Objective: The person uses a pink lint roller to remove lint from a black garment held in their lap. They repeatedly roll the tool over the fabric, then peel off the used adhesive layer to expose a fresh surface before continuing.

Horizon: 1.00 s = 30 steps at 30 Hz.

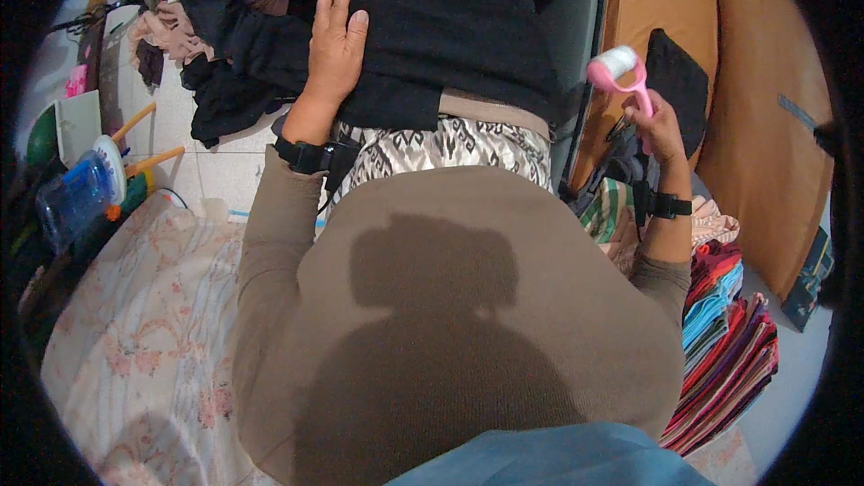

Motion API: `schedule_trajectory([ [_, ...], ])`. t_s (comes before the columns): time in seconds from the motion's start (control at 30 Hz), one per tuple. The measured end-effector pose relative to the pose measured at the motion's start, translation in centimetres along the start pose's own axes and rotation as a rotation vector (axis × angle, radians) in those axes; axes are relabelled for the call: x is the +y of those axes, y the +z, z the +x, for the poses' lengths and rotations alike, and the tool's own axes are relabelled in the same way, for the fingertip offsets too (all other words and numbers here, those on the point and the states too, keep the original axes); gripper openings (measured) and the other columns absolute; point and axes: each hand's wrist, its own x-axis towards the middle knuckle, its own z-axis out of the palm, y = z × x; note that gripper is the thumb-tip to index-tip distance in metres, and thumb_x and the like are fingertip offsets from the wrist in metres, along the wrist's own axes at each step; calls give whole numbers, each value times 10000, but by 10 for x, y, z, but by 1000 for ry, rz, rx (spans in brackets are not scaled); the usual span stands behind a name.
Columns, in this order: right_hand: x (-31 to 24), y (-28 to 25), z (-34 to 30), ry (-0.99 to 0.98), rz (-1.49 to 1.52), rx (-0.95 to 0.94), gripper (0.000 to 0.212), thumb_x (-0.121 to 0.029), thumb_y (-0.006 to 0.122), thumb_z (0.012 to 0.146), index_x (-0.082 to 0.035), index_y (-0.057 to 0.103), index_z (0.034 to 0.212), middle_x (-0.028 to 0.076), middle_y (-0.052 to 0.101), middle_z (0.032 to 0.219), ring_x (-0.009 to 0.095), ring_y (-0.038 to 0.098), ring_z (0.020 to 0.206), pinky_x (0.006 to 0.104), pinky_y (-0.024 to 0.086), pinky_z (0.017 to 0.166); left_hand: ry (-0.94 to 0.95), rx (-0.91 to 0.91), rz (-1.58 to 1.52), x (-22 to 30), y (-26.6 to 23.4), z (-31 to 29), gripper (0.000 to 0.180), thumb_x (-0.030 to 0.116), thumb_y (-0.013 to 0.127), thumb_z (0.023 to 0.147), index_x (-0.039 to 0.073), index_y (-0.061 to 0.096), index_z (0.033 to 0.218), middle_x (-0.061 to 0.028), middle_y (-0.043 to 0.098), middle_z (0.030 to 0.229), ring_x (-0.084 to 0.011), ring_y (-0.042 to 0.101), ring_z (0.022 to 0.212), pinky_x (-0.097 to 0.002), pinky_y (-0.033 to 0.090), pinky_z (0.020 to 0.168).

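While right hand grips one pink lint roller, left hand (both apart) lies flat on black cloth.

Tiled floor: pale, to my left; dark clothes and a pinkish cloth lie loosely there.
Floral cover: spread over tiles along my left side.
My lap: patterned trousers, a black garment lying across them.
Tan cushions: on my right, with a black cloth against one.
Folded stack: colourful, by my right arm, its base partly hidden.
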Motion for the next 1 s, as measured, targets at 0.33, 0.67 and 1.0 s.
schedule_trajectory([
  [0.33,-22,74,7,-543,-195,-37,308,-285,675,918,-60,621,1122,6,582,761,144,558,655,295,475,605,439,-99,203,45,-12,4,375,150,602,887,67,596,1253,-155,501,1398,-350,427,1330,-452,323,1069],
  [0.67,-84,161,57,-710,-510,133,250,-256,600,934,-19,531,972,253,617,889,459,594,848,492,484,706,404,-173,361,52,1,9,515,252,594,872,87,521,1355,-107,445,1463,-302,369,1374,-451,273,1100],
  [1.0,-61,149,48,-684,-327,100,250,-226,608,922,-14,540,1036,257,625,947,466,591,902,492,487,746,405,-175,369,46,1,6,557,235,577,881,75,461,1401,-122,397,1495,-338,340,1392,-470,283,1102],
])
